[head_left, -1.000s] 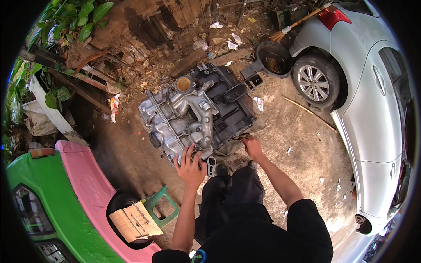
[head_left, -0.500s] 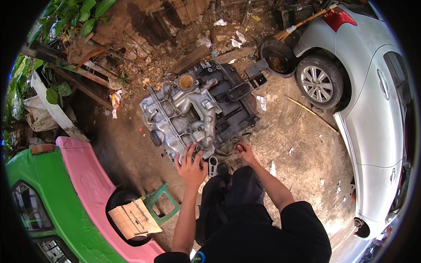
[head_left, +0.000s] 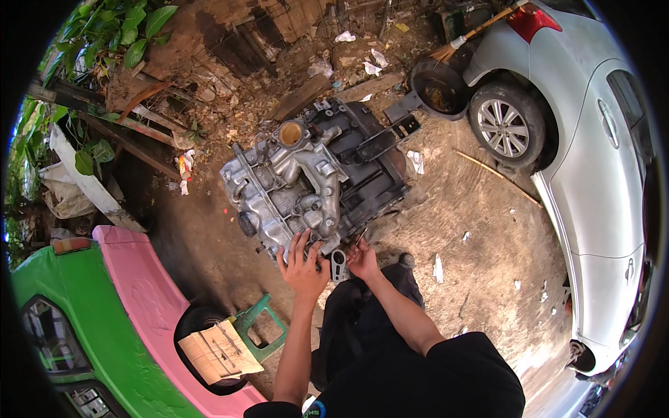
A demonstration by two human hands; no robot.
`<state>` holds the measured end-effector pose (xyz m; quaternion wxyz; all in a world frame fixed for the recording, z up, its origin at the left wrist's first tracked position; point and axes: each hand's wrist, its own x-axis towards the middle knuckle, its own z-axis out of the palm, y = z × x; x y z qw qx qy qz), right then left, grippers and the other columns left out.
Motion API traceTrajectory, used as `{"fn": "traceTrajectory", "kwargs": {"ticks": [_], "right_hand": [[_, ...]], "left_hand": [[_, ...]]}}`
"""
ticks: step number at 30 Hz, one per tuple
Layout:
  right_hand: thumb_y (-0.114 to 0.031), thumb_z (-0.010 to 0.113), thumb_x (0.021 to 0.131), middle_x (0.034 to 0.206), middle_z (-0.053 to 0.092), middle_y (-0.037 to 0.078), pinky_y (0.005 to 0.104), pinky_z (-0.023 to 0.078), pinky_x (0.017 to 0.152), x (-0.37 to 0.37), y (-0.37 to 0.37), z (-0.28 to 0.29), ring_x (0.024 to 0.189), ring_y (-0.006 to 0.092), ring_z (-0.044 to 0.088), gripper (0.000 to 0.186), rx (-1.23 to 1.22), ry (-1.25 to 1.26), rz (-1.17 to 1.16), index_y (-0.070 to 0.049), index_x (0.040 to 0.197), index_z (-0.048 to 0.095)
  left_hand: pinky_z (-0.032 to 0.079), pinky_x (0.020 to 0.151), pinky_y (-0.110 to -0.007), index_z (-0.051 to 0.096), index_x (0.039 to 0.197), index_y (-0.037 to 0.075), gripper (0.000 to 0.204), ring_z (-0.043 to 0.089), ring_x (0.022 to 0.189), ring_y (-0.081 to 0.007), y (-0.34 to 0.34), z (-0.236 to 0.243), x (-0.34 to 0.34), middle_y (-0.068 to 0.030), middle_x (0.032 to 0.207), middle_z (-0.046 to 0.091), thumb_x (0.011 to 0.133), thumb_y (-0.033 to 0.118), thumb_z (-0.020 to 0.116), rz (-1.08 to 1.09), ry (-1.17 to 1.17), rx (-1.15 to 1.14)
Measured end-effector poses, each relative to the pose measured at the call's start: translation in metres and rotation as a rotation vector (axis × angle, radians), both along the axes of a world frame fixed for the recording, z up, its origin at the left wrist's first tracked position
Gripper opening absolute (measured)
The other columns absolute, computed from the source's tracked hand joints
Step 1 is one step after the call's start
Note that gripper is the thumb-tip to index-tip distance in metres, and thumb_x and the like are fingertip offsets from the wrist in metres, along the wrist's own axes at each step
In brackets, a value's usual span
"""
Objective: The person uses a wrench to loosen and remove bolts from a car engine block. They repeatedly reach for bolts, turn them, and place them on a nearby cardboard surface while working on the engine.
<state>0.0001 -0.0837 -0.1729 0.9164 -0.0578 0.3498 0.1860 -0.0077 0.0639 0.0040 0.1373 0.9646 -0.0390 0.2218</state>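
Lying flat on stool (head_left: 261,327) beside tyre: brown cardboard (head_left: 214,351). Left hand (head_left: 302,262) spreading open, pressing engine (head_left: 317,177) near edge on dirt. Right hand (head_left: 362,260) curling around thin tool, grip closed.

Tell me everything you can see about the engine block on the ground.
The engine block sits on bare dirt between a white car and a green and pink vehicle. Its near half looks like dull silver cast metal with curved intake runners and a round yellowish opening on top; the far half is dark, grimy and ribbed. The left hand lies spread on its near edge. The right hand is at the same edge, beside a small metal bracket.
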Motion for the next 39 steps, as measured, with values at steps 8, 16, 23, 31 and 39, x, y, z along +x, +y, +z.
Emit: {"fn": "traceTrajectory", "kwargs": {"ticks": [8, 16, 23, 31, 39], "right_hand": [[-0.027, 0.048, 0.108, 0.067, 0.04, -0.001, 0.0327, 0.036, 0.067, 0.015, 0.011, 0.019, 0.062, 0.0149, 0.036, 0.021, 0.163, 0.008, -0.171, -0.014, 0.097, 0.061], [-0.015, 0.051, 0.101, 0.07, 0.043, 0.001, 0.0342, 0.037, 0.069, 0.023, 0.021, 0.018, 0.065, 0.018, 0.038, 0.009, 0.171, 0.05, -0.267, -0.012, 0.099, 0.059], [-0.014, 0.057, 0.097, 0.069, 0.044, 0.001, 0.037, 0.04, 0.075, 0.023, 0.027, 0.003, 0.066, 0.0183, 0.042, 0.001, 0.06, -0.024, -0.236, -0.014, 0.097, 0.058], [-0.027, 0.061, 0.104, 0.071, 0.044, -0.001, 0.0378, 0.042, 0.078, 0.019, 0.025, -0.023, 0.069, 0.0173, 0.044, 0.015, 0.013, -0.094, -0.21, -0.016, 0.094, 0.058], [-0.021, 0.065, 0.104, 0.083, 0.064, 0.003, 0.0364, 0.051, 0.077, 0.017, -0.047, -0.07, 0.085, 0.0154, 0.061, 0.016, -0.84, -0.456, 0.252, -0.007, 0.1, 0.069]], "left_hand": [[0.032, 0.116, -0.052, 0.071, 0.106, 0.019, 0.031, 0.058, 0.133, -0.0248, 0.002, 0.001, -0.001, -0.0005, 0.139, 0.066, 0.076, 0.014, 0.063, -0.008, 0.006, -0.002], [0.033, 0.115, -0.05, 0.073, 0.103, 0.019, 0.028, 0.059, 0.133, -0.0228, 0.002, 0.0, -0.001, 0.0003, 0.14, 0.066, 0.078, 0.014, 0.061, -0.001, 0.007, -0.004], [0.033, 0.115, -0.051, 0.073, 0.104, 0.019, 0.029, 0.059, 0.133, -0.0234, 0.002, 0.0, -0.001, -0.0001, 0.14, 0.066, 0.078, 0.014, 0.061, -0.012, 0.002, -0.01], [0.032, 0.115, -0.051, 0.073, 0.105, 0.018, 0.03, 0.059, 0.132, -0.0243, 0.002, -0.001, -0.001, -0.001, 0.14, 0.066, 0.078, 0.015, 0.062, -0.003, 0.008, -0.026], [0.032, 0.115, -0.051, 0.073, 0.103, 0.018, 0.028, 0.058, 0.133, -0.0236, 0.002, 0.0, -0.001, -0.0004, 0.139, 0.066, 0.077, 0.014, 0.062, -0.011, -0.005, -0.006]]}}
